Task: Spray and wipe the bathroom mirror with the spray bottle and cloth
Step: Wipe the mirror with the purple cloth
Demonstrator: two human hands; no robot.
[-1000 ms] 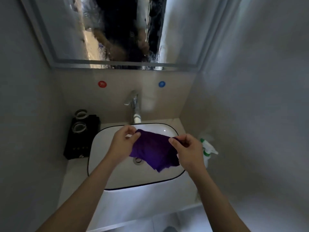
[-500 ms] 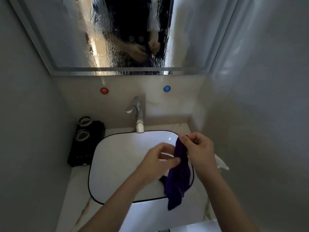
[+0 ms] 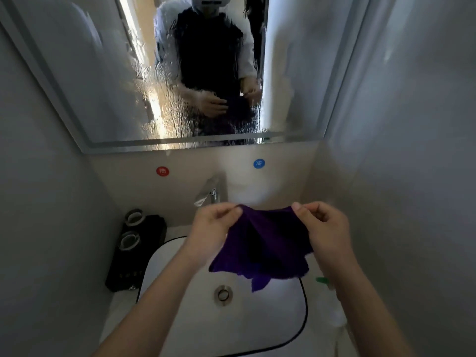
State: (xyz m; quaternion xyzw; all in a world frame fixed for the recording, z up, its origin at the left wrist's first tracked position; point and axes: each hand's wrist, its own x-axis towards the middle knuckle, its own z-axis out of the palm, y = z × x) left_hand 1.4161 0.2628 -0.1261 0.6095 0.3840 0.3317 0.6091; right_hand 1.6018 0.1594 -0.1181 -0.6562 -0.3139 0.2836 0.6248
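Note:
A purple cloth [image 3: 262, 246] hangs spread between my two hands above the white sink. My left hand [image 3: 213, 228] pinches its upper left corner and my right hand [image 3: 324, 228] pinches its upper right corner. The mirror [image 3: 103, 86] on the wall ahead is streaked with running wet drops across its middle and reflects a person holding the cloth. Only the green part of the spray bottle [image 3: 322, 280] shows, behind my right forearm at the sink's right side.
The white basin [image 3: 180, 305] with a black rim and a metal drain [image 3: 223, 294] lies below. A chrome tap [image 3: 210, 194] stands behind the cloth. A black stand with two cups [image 3: 134, 243] sits left. Walls close in on both sides.
The cloth hung bunched from my right hand half a second ago. Now both hands hold it spread out and raised. The view has tilted up, showing more of the mirror.

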